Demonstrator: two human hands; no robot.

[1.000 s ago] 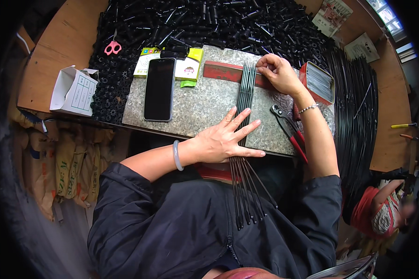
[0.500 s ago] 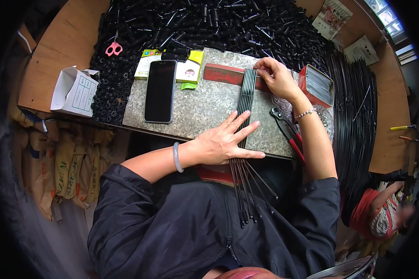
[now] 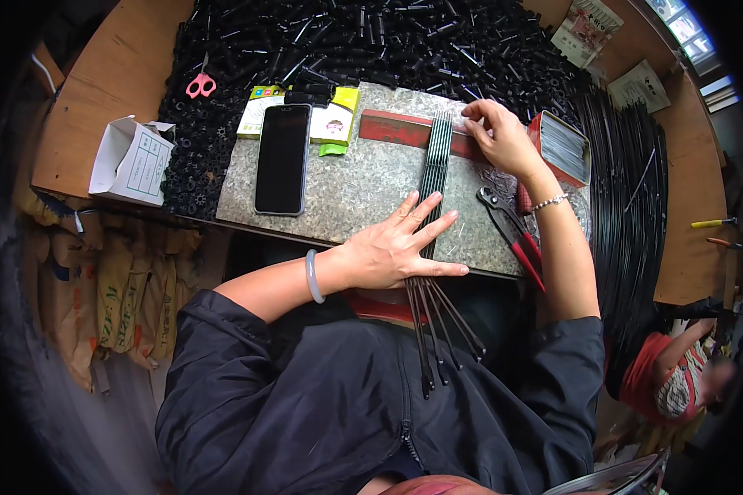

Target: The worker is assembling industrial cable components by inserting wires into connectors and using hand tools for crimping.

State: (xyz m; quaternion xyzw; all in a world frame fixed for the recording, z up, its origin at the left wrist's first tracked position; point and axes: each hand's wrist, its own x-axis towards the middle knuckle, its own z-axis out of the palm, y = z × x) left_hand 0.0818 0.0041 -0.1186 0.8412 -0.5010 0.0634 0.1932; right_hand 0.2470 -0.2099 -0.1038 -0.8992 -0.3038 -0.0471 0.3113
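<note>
- One left hand, spread wide, lies on one dark rod bundle crossing one red bar.
- One right hand curls near the bundle's far end; whether it pinches anything cannot be told.
- One phone.

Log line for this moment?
left hand: fingers spread over black rods | right hand: beside rods' far ends | black rods: across red bar | pliers: right of rods | phone: left of rods

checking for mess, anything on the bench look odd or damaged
The long red bar looks worn, with dark scuffs. Loose, thin silvery bits lie scattered on the speckled grey slab, like spillage. Below the bare left hand, the slender black rods splay unevenly.
</note>
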